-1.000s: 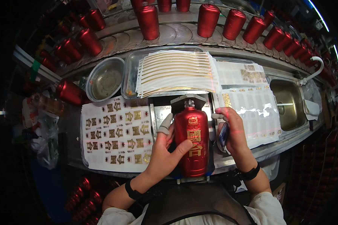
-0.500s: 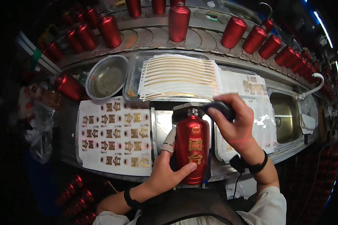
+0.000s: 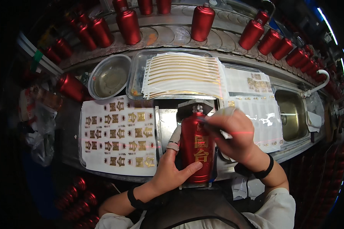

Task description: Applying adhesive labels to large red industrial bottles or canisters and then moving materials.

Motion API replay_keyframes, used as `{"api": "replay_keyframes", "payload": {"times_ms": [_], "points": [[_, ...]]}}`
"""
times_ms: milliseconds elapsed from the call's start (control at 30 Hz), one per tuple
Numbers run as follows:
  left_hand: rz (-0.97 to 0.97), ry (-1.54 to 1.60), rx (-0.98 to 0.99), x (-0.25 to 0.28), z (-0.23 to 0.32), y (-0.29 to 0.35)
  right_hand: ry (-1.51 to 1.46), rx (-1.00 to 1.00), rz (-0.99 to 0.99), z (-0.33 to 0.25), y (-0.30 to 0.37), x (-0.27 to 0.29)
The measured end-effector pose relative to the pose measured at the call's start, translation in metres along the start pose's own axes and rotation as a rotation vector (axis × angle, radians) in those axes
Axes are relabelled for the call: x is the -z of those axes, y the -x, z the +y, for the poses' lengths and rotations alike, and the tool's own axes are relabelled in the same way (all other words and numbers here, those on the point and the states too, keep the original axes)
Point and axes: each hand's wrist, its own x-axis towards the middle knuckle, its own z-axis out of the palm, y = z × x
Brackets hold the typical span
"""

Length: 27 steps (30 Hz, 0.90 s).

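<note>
In front of me stands a red glass bottle (image 3: 190, 131) with gold characters on its front and an uncapped clear neck. My left hand (image 3: 172, 168) grips its left side, the thumb lying across the lower front; a pale cover wraps one finger. My right hand (image 3: 239, 129) is closed on a dark, smooth scraper-like tool (image 3: 217, 131), whose tip touches or nearly touches the bottle's upper front, by the small emblem. Its exact kind is hard to make out. Left of the bottle lies a white sheet of gold character stickers (image 3: 120, 139).
Behind the bottle, a clear tray (image 3: 135, 68) holds gold-striped strips (image 3: 183, 76). A bowl of liquid (image 3: 110, 78) stands left of it. More sticker sheets (image 3: 262, 122) and a sink (image 3: 292, 108) are at right. Red bottles (image 3: 203, 23) line a curved conveyor (image 3: 160, 36).
My right hand has lowered the dark tool from beside the neck onto the bottle's upper front. Bottles on the conveyor have shifted right. My left hand keeps its hold.
</note>
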Motion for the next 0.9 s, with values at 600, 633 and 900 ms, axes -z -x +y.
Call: {"api": "replay_keyframes", "payload": {"times_ms": [600,633,900], "points": [[0.093,-0.004,-0.078,-0.007,-0.01,-0.001,-0.643,-1.139,0.393,-0.033,0.091,-0.007],[0.095,-0.008,-0.077,-0.007,-0.011,-0.001,-0.64,-0.937,0.349,-0.042,0.093,-0.008],[-0.006,-0.983,-0.411,0.006,0.014,-0.021,-0.489,-0.796,0.32,-0.031,0.098,-0.012]]}}
